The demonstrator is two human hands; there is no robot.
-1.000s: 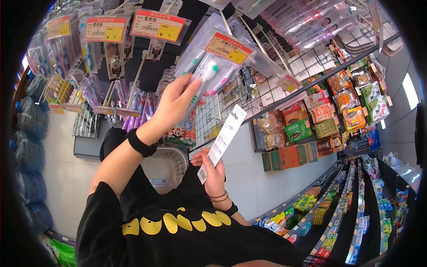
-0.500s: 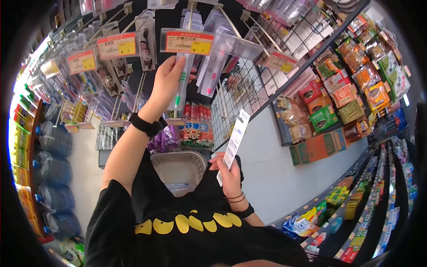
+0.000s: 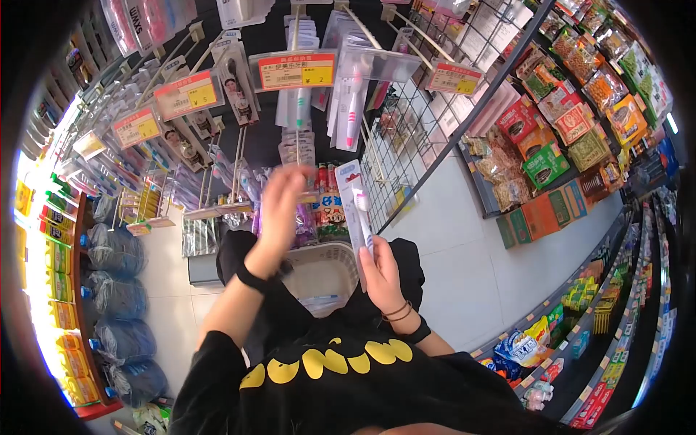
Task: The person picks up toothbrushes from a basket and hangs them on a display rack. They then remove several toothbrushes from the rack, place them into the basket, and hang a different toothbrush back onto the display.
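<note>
My right hand (image 3: pixel 383 275) grips a packaged toothbrush (image 3: pixel 357 214) by its lower end, with the clear front and the white-and-purple brush turned toward me. Smeared by motion, my left hand (image 3: pixel 283 210) is raised in front of the lower hooks, and its fingers are too blurred to read. Above it, a hook carries a row of packaged toothbrushes (image 3: pixel 298 109) behind a price tag (image 3: pixel 296 71) marked 2. Beside them hang packs with a pink-striped toothbrush (image 3: pixel 351 119) in front. Between my legs stands a pale plastic basket (image 3: pixel 348 255) with some flat packages (image 3: pixel 322 301) at its bottom.
A wire grid panel (image 3: pixel 395 156) rises to the right of the hooks. Farther right is a rack of bagged snacks (image 3: pixel 576 123), with curved shelves (image 3: pixel 573 355) below. Large water jugs (image 3: pixel 116 290) line the left side. More hanging packs (image 3: pixel 235 87) fill the upper left.
My left hand has let go of the hanging toothbrush pack and dropped toward me. In my right hand, the held pack has turned from its printed back to its clear front.
</note>
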